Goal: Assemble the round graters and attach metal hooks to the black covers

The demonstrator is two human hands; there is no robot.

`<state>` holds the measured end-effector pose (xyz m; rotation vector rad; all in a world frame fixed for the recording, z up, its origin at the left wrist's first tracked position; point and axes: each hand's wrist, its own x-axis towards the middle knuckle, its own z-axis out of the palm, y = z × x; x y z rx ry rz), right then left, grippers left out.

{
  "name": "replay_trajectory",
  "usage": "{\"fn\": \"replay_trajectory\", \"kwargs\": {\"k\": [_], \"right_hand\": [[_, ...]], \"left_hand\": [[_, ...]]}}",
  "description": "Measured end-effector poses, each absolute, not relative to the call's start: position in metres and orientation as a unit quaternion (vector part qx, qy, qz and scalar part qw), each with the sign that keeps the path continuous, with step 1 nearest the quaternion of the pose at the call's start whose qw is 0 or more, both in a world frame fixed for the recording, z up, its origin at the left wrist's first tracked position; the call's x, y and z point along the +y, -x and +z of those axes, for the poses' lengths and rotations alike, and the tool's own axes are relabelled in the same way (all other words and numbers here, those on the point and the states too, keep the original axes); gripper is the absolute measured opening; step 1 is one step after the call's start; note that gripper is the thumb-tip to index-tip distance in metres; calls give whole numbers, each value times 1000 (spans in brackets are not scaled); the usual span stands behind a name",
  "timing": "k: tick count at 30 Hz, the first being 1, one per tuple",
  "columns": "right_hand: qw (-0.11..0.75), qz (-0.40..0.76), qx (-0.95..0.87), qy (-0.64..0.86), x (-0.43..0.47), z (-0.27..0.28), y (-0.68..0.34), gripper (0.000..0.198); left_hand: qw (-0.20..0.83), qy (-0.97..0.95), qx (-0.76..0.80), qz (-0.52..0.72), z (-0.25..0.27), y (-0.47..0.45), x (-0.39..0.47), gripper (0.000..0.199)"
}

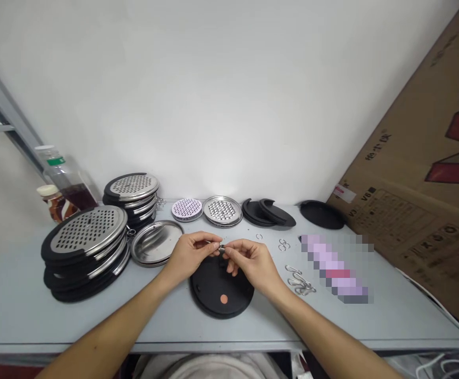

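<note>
- Counter (166,326): runs beneath the fingers (215,246) and out to both sides; carries all the work.
- Cardboard box (403,210): well to the right of the fingers; leans or is seen aslant, cannot tell which.
- Front stack (91,231) of perforated steel discs in black rims: left of the fingers; piled up, presumably to save room. Rear stack (135,187): farther back, same side.
- Black disc (221,287): lies flat on the counter, directly below and nearer the body than the fingers; probably centred there to sit within both hands' reach. Orange dot on its near part.
- Left hand (190,258) and right hand (255,258): meet above the disc's far edge, thumb and index of each closed in a pinch.
- Wire clips (300,281): loose group to the right of the fingers, near the right hand, likely for easy picking.
- Small metal piece (221,248): between the fingertips, gripped from both sides; two-handed pinch seems suited to so small a part. Exact form too small to tell.
</note>
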<state>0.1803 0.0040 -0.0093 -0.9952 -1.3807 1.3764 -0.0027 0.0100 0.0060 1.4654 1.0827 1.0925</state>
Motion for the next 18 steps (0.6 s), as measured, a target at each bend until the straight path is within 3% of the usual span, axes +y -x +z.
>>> {"fn": "replay_trajectory", "kwargs": {"k": [7,13,18], "right_hand": [[492,543,-549,402,-2,-14,-176,27],[473,567,-546,396,-1,-15,-176,28],[486,580,-525,390,3,-12,-181,33]], "left_hand": [[468,-591,462,467,3,0,6,13],[313,-675,462,483,1,-1,2,11],[350,-659,451,490,-1,0,3,13]]}}
